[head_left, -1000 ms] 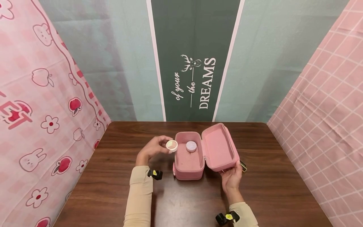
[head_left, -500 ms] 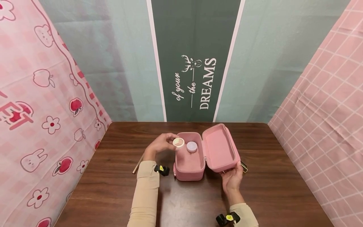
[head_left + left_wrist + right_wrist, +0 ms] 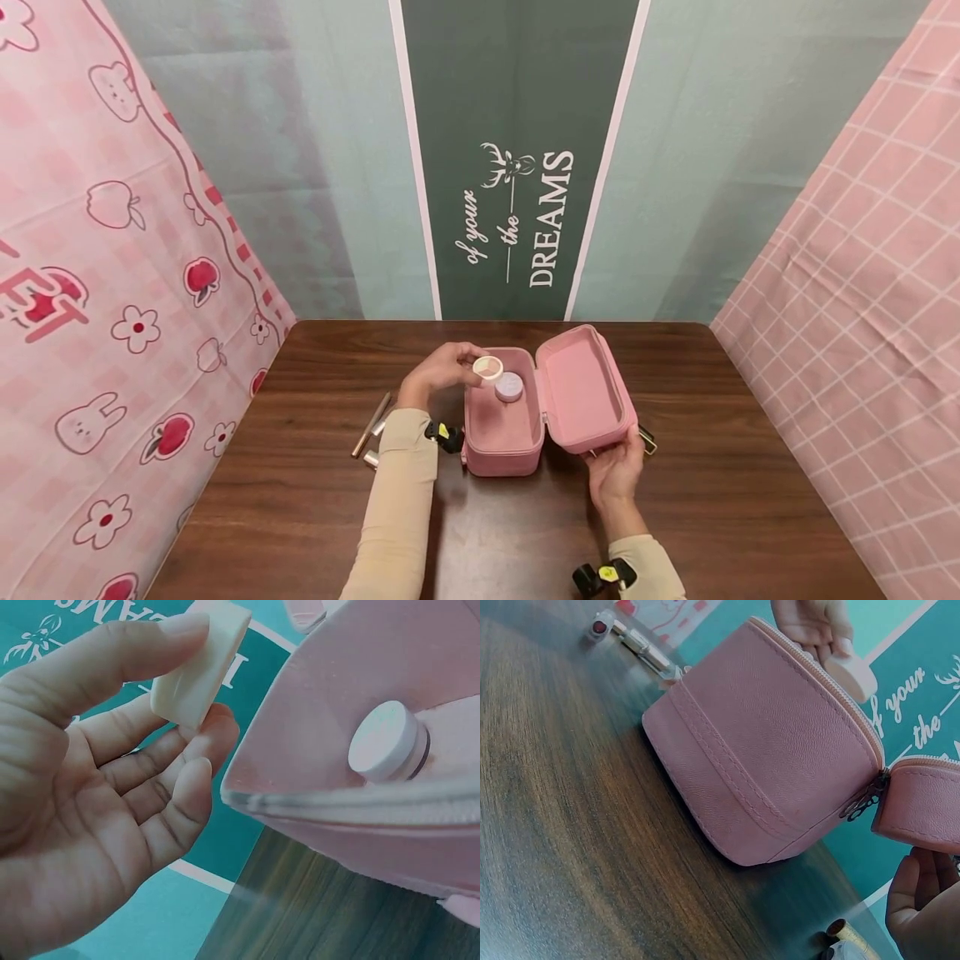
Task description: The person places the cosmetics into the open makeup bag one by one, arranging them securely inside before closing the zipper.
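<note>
My left hand pinches a small round cream compact between thumb and fingers, its three-part pale face visible from above. It is held over the left rear part of an open pink zip-up makeup case. Inside the case sits a small round lidded jar, white-lilac on top. My right hand holds the case's lid at its lower front corner, keeping it tilted out to the right. In the left wrist view the compact appears edge-on beside the case wall.
A brown pencil-like stick and small silver-capped pieces lie left of the case, partly behind the left forearm. Right of the lid, a black-and-gold tube pokes out. Patterned cloths hang around the wooden table.
My left hand has carried the compact rightward and slightly back, from the case's left rim to over its inside. The sticks at left have come into sight. My right hand stays on the lid.
</note>
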The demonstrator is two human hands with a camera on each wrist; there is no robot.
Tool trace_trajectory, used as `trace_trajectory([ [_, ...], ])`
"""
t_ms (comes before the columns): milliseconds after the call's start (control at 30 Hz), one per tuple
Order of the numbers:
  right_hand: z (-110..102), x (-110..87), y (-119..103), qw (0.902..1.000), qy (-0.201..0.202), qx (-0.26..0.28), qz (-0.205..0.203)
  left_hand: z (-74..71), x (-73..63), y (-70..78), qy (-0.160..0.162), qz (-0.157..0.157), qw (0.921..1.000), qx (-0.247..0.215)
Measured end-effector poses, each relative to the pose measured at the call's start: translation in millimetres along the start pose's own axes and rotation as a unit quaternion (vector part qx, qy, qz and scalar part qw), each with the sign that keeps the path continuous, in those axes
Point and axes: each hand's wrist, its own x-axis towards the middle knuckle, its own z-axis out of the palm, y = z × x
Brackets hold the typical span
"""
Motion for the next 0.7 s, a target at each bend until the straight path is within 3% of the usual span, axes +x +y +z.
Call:
trace_trajectory([
  [200,0,-0.3,0,1.0,0.002,-0.005,-0.001,4.2,9.5,0.1,0.012,-0.027,0.9991,0.031],
  [400,-1,1.2,0,1.0,-0.003,-0.005,0.001,10.8,20.0,-1.1,0.013,-0.034,0.9968,0.071],
  [700,-2,1.9,1,0.9999,0.001,-0.016,0.001,18.0,29.0,0.6,0.018,-0.072,0.9949,0.069],
])
